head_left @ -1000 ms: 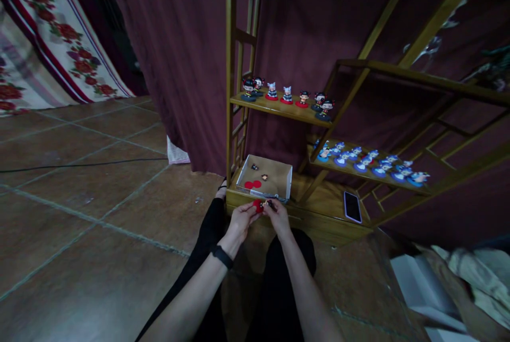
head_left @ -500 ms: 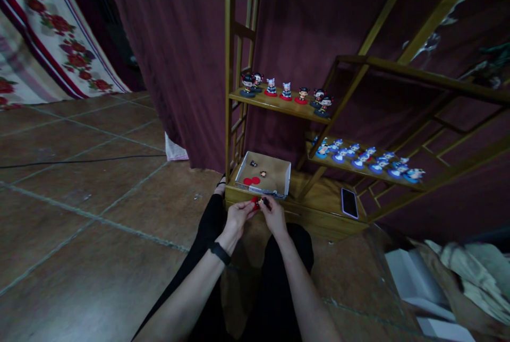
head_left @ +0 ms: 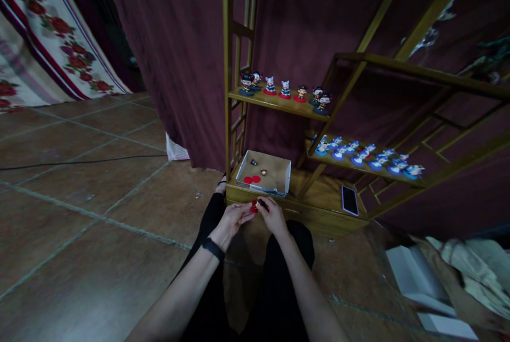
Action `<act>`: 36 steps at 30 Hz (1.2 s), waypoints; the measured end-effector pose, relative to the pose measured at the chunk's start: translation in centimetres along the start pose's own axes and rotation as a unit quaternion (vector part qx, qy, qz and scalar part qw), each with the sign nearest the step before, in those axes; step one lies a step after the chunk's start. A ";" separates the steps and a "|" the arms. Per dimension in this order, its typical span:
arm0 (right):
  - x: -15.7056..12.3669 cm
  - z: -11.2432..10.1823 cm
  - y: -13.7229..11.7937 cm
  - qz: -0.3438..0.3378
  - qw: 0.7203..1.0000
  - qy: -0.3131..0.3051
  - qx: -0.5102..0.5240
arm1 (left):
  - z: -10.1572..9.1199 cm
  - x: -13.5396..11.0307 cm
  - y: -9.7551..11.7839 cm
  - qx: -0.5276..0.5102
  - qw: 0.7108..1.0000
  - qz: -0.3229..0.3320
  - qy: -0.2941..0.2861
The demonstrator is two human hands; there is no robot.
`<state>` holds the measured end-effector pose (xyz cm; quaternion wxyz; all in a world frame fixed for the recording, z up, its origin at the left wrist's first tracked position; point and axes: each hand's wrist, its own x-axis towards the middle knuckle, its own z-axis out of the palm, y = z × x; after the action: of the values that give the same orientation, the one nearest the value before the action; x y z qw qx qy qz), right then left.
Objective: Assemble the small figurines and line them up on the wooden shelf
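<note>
My left hand and my right hand meet in front of me, fingers pinched together. The left pinches a small red round base. The right pinches a tiny dark-haired figurine against that base. Just beyond my hands sits an open cardboard box on the lowest wooden shelf, holding two red discs and two small figurine pieces.
A wooden rack carries a row of figurines on red and dark bases, and a lower shelf carries several blue-based figurines. A phone lies on the bottom board. White boxes and cloth lie right. Maroon curtain behind.
My hands have stayed together on the base and figurine, shifting slightly left and up in view as my head moved. The figurine now sits closer onto the red base.
</note>
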<state>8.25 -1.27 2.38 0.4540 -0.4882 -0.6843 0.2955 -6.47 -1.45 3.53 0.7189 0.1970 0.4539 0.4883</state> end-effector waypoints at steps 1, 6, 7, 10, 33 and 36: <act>0.0 0.0 0.0 -0.001 1.000 -0.003 0.000 | -0.1 0.0 0.0 0.002 1.000 -0.007 -0.004; -0.3 0.4 -0.2 0.000 1.000 -0.016 0.007 | 0.0 -0.2 -0.6 0.006 1.000 -0.001 0.010; -0.4 0.6 -0.2 0.005 1.000 -0.015 0.015 | 0.0 -0.3 -0.8 0.000 1.000 0.004 0.019; -0.6 1.4 0.0 0.042 0.997 0.020 0.068 | 0.3 -0.3 -1.3 -0.031 0.999 0.014 0.035; -1.7 0.4 -0.4 0.134 0.960 -0.014 0.246 | 1.0 -3.6 -1.3 0.005 0.998 0.051 0.035; -2.0 0.3 -0.4 0.136 0.961 -0.013 0.240 | 1.2 -3.6 -1.9 0.012 0.997 0.060 0.047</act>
<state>8.06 -3.22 1.93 0.5050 -0.4491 -0.5261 0.5162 -4.86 -5.26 4.44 0.6637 0.2095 0.4801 0.5340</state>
